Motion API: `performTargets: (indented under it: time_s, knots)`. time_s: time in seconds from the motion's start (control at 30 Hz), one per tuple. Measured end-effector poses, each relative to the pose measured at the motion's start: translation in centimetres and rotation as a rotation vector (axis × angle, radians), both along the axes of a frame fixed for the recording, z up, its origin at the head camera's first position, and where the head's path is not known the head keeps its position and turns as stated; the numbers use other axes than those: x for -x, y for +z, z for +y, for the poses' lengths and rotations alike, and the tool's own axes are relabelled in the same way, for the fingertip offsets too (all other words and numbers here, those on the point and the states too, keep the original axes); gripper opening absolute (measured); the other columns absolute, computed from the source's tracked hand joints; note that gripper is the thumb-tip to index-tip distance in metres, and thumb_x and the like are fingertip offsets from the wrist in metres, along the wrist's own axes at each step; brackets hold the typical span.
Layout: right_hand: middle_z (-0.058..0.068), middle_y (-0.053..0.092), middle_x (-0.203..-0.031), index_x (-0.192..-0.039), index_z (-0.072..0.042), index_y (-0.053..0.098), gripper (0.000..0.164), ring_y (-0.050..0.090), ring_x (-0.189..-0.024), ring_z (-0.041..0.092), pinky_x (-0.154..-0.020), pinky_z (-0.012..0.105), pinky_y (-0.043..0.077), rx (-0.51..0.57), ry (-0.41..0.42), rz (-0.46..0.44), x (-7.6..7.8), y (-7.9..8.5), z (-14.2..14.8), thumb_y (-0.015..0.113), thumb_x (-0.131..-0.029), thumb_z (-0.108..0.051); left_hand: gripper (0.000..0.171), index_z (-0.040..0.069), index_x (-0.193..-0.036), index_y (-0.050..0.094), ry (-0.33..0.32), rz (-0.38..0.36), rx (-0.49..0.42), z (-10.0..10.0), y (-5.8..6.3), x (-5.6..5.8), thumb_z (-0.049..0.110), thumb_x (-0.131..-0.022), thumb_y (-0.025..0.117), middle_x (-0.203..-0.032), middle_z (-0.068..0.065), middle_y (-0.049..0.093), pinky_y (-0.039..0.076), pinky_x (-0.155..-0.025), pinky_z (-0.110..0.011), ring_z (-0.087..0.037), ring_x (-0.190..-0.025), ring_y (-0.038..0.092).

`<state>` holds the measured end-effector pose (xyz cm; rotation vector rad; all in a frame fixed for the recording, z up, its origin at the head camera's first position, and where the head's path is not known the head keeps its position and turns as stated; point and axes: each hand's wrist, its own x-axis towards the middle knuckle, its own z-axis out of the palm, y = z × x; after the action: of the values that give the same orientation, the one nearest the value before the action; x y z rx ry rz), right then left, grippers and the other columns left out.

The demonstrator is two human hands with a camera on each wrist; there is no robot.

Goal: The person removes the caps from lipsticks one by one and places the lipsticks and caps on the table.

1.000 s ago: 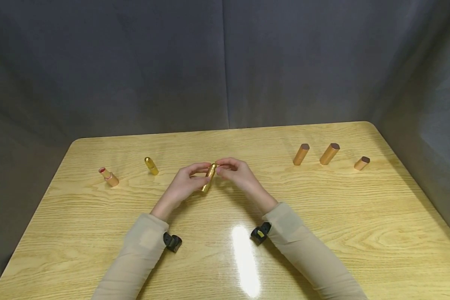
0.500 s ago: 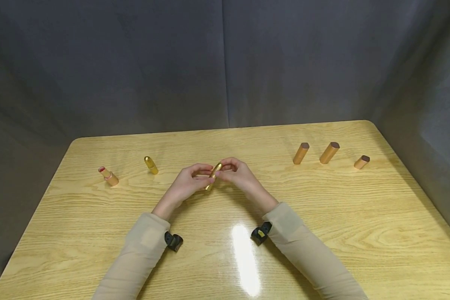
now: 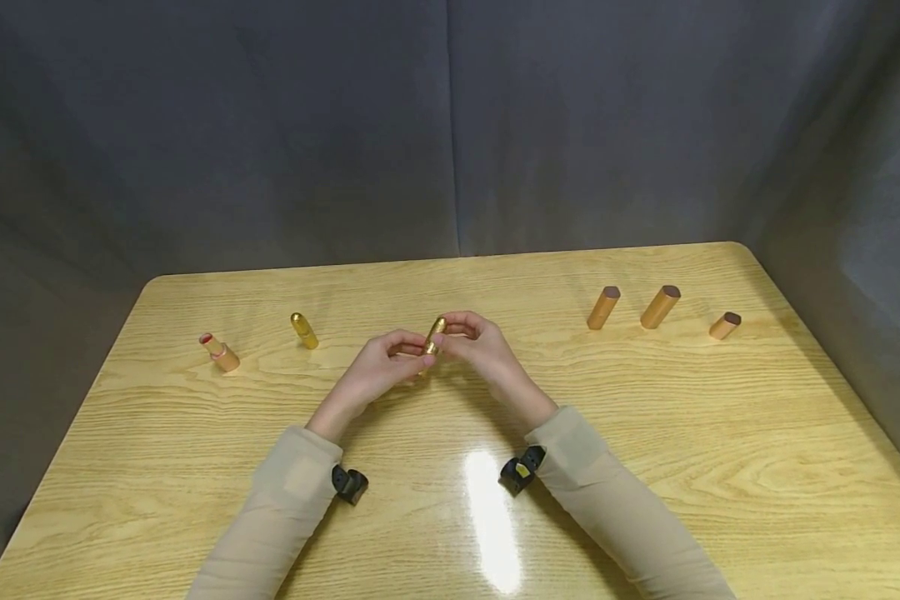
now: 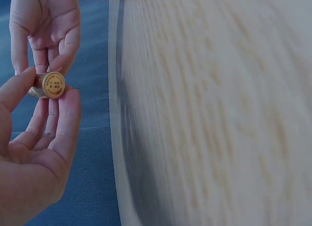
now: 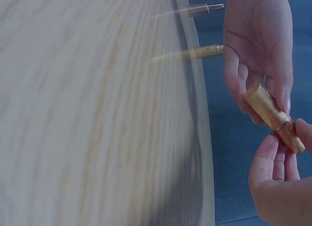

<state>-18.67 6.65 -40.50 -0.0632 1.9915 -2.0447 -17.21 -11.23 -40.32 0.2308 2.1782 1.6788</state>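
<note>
Both hands hold one gold lipstick tube between them, tilted above the middle of the table. My left hand pinches its lower part between thumb and fingers. The upper, rounded end is pinched by my right hand. In the left wrist view the printed round base of the lipstick tube faces the camera. A ring-like seam shows around the lipstick tube in the right wrist view, between the two hands' grips. Fingers hide part of the tube.
On the left stand an uncapped lipstick with a red tip and another gold lipstick tube. Three copper-coloured tubes with dark tops, the nearest being this tube, stand at the right on the wooden table. A dark curtain hangs behind.
My right thumb and fingers have taken hold of the lipstick tube's upper end, which they were only beside before. The tube has shifted slightly up and right with my left hand.
</note>
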Motion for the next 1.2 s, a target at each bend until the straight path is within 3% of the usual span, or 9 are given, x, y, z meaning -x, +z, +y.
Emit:
performTargets:
  time_s: [0.23, 0.4, 0.57, 0.73, 0.87, 1.07, 1.2]
  knots:
    - [0.004, 0.061, -0.107, -0.125, 0.001, 0.052, 0.038, 0.060, -0.088, 0.004, -0.091, 0.035, 0.053, 0.014, -0.007, 0.017, -0.2, 0.0, 0.0, 0.063, -0.089, -0.004, 0.039, -0.005, -0.124, 0.054, 0.041, 0.002, -0.003, 0.4, 0.1, -0.1, 0.017, -0.093, 0.062, -0.122, -0.023, 0.057, 0.057, -0.084, -0.039, -0.027, -0.101, 0.063]
    - [-0.001, 0.062, -0.102, -0.123, 0.001, 0.053, 0.037, 0.062, -0.087, 0.004, -0.086, 0.026, 0.052, 0.018, -0.037, 0.024, -0.3, 0.2, 0.3, 0.064, -0.089, -0.003, 0.039, -0.003, -0.124, 0.055, 0.044, -0.006, 0.008, 0.8, 0.2, 0.0, 0.019, -0.093, 0.062, -0.119, -0.022, 0.060, 0.057, -0.084, -0.040, -0.030, -0.101, 0.063]
    - [-0.009, 0.062, -0.092, -0.120, 0.003, 0.056, 0.035, 0.061, -0.085, 0.003, -0.080, 0.019, 0.051, 0.017, -0.054, 0.014, -0.2, 0.4, 0.6, 0.066, -0.087, -0.002, 0.036, -0.003, -0.124, 0.055, 0.017, 0.002, -0.011, 0.9, 0.0, 0.0, 0.017, -0.095, 0.061, -0.116, -0.020, 0.061, 0.057, -0.086, -0.040, -0.031, -0.103, 0.063]
    - [-0.010, 0.063, -0.090, -0.118, 0.001, 0.057, 0.033, 0.061, -0.085, 0.003, -0.084, 0.022, 0.049, 0.027, -0.026, 0.010, -0.2, 0.5, 1.0, 0.065, -0.087, -0.003, 0.035, -0.003, -0.124, 0.055, -0.009, 0.002, -0.015, 0.7, 0.2, 0.0, 0.016, -0.095, 0.060, -0.114, -0.019, 0.063, 0.058, -0.081, -0.036, -0.028, -0.100, 0.063]
    - [-0.009, 0.064, -0.089, -0.113, -0.003, 0.058, 0.026, 0.061, -0.084, 0.003, -0.084, 0.026, 0.047, 0.048, -0.006, -0.008, -0.1, 0.4, 1.2, 0.065, -0.087, -0.003, 0.035, -0.001, -0.125, 0.056, -0.029, 0.004, 0.003, 0.5, 0.6, -0.1, 0.017, -0.095, 0.059, -0.114, -0.021, 0.064, 0.056, -0.072, -0.030, -0.030, -0.098, 0.062]
    - [-0.011, 0.066, -0.085, -0.102, -0.011, 0.060, 0.019, 0.061, -0.080, 0.002, -0.077, 0.022, 0.047, 0.105, 0.019, -0.032, 0.0, 0.4, 1.4, 0.064, -0.087, -0.001, 0.034, -0.002, -0.125, 0.056, -0.065, 0.022, -0.010, 0.2, 0.9, -0.1, 0.015, -0.096, 0.058, -0.114, -0.021, 0.064, 0.054, -0.068, -0.029, -0.028, -0.094, 0.061]
    - [-0.011, 0.066, -0.086, -0.107, -0.006, 0.059, 0.021, 0.061, -0.080, 0.001, -0.073, 0.018, 0.048, 0.135, 0.018, -0.031, 0.1, 0.5, 1.5, 0.062, -0.088, 0.001, 0.034, -0.002, -0.124, 0.056, -0.062, 0.012, -0.020, 0.3, 1.1, -0.1, 0.017, -0.096, 0.059, -0.111, -0.018, 0.065, 0.054, -0.071, -0.031, -0.023, -0.090, 0.061]
